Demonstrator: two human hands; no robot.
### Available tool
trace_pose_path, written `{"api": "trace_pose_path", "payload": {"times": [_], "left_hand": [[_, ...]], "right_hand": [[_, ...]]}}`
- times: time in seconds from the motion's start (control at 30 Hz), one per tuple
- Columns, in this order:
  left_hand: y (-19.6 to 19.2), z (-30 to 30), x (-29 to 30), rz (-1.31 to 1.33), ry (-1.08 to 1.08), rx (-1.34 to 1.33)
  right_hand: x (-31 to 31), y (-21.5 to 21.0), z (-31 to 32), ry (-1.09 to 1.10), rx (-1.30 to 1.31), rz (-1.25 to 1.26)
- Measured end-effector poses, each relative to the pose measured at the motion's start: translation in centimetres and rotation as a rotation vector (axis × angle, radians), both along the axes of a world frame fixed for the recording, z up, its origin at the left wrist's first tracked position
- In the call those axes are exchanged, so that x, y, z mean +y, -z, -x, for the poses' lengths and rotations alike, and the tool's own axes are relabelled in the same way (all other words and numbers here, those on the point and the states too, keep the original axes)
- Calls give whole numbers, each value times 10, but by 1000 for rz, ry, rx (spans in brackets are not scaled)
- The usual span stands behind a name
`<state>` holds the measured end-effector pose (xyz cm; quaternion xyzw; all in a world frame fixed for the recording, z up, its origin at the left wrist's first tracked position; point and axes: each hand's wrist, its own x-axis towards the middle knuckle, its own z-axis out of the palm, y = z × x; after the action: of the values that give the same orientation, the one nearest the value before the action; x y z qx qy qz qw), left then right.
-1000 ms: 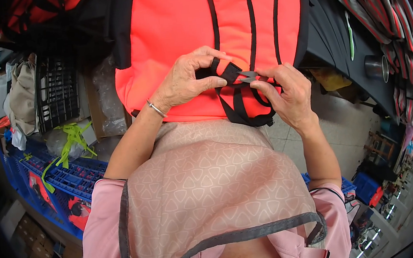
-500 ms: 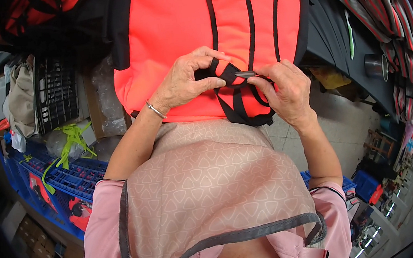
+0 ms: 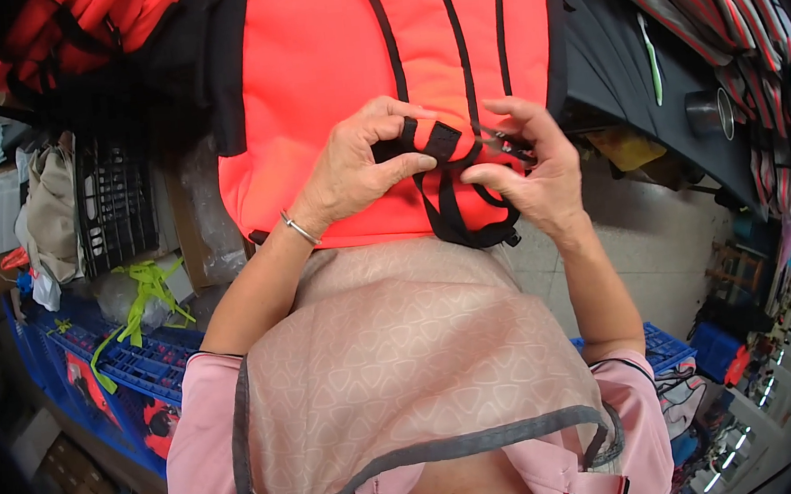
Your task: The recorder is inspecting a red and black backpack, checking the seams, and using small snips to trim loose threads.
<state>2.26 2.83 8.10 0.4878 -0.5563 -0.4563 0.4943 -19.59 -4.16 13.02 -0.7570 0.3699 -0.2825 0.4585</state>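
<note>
Pinching the black strap (image 3: 438, 143) on the orange backpack (image 3: 341, 81), left hand (image 3: 354, 165) and right hand (image 3: 526, 172) (fingertips only) could let it slip from the buckle.

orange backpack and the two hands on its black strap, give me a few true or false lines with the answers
1. Both hands pinch the black strap at the lower edge of the orange backpack. True.
2. The left hand wears a thin bracelet at the wrist. True.
3. The right hand hangs free, away from the backpack. False: its fingertips hold the strap end and a small dark fitting.
4. The backpack is blue. False: it is bright orange with black trim.
5. A blue plastic crate sits at lower left. True.
</note>
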Motion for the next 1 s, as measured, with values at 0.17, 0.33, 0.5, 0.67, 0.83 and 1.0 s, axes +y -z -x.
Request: {"api": "trace_pose_path", "payload": {"times": [0.17,0.33,0.5,0.67,0.83,1.0], "left_hand": [[-20,9,-9,57,-55,-124],[-23,14,-16,96,-33,-209],[-20,15,-19,36,-32,-114],[-16,22,-25,32,-3,-42],[-13,22,-36,315,95,-394],[-23,10,-43,569,16,-786]], "right_hand": [[-6,20,-14,-19,-6,559],[-39,17,1,224,117,678],[-70,31,69,612,245,437],[-26,17,63,458,-14,190],[6,12,16,333,-461,-326],[18,2,-15,217,-463,-563]]}}
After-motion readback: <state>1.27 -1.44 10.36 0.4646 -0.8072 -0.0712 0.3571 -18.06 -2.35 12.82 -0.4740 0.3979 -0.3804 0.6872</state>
